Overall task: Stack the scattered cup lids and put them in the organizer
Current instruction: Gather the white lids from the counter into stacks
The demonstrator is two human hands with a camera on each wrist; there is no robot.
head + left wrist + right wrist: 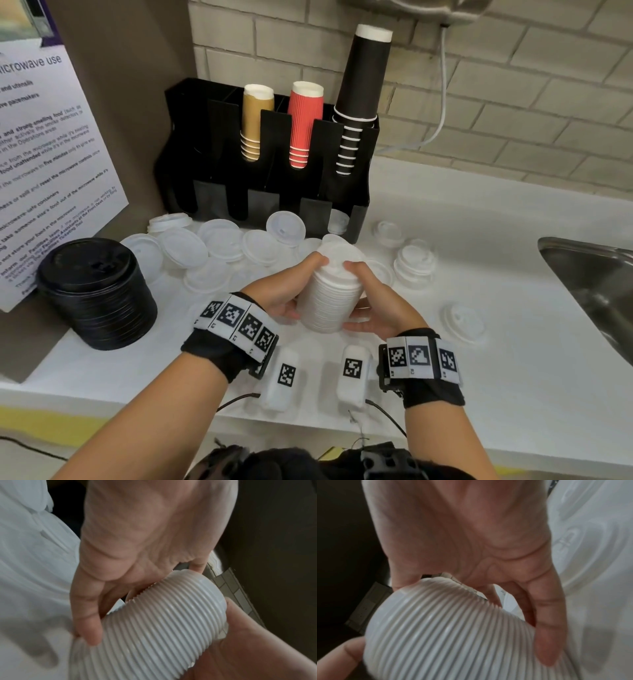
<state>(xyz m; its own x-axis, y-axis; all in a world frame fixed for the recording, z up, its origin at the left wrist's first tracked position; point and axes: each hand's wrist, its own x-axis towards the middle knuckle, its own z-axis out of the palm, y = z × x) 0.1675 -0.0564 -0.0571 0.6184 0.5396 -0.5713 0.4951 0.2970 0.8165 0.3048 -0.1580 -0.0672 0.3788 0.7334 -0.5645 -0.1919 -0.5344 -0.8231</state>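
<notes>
A tall stack of white lids (329,294) stands tilted over the white counter (479,394), held from both sides. My left hand (298,291) grips its left side, thumb on the top lid. My right hand (364,299) grips its right side, thumb also on top. Up close, the ribbed stack (163,628) lies in the left hand's fingers (85,615); the stack (445,635) lies likewise in the right hand's fingers (546,642). Loose white lids (219,240) lie scattered before the black organizer (263,202), which holds tan, red and black cups.
A stack of black lids (97,294) stands at the left. Small white lid stacks (414,265) and a single lid (464,322) lie to the right. A steel sink (592,284) is at the far right. A notice leans at the left wall.
</notes>
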